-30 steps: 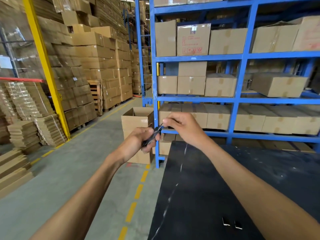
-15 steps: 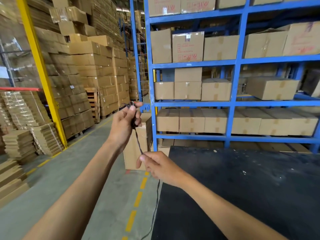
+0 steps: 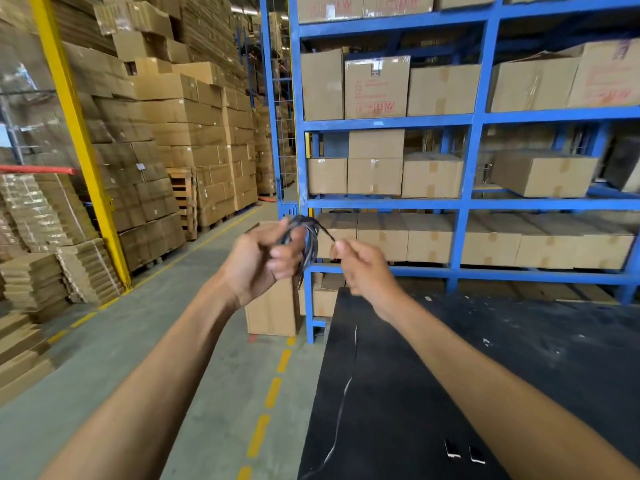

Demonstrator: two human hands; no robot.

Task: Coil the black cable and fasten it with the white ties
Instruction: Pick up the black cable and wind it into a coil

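My left hand (image 3: 258, 261) is raised in front of me, closed around a bundle of looped black cable (image 3: 306, 233). One strand runs from the bundle to my right hand (image 3: 362, 268), which pinches it between thumb and fingers just to the right. More cable (image 3: 341, 403) trails down from the hands and lies along the black table (image 3: 519, 358). Two small white-edged ties (image 3: 464, 452) rest on the table near its front edge.
Blue racking (image 3: 464, 202) full of cardboard boxes stands behind the table. An open cardboard box (image 3: 273, 306) sits on the floor at the table's far left corner. Stacked cartons and a yellow post (image 3: 79, 133) line the aisle on the left.
My right hand rose from low by the table edge up to the left hand's height, carrying the strand. The left hand lowered slightly and now holds more loops.
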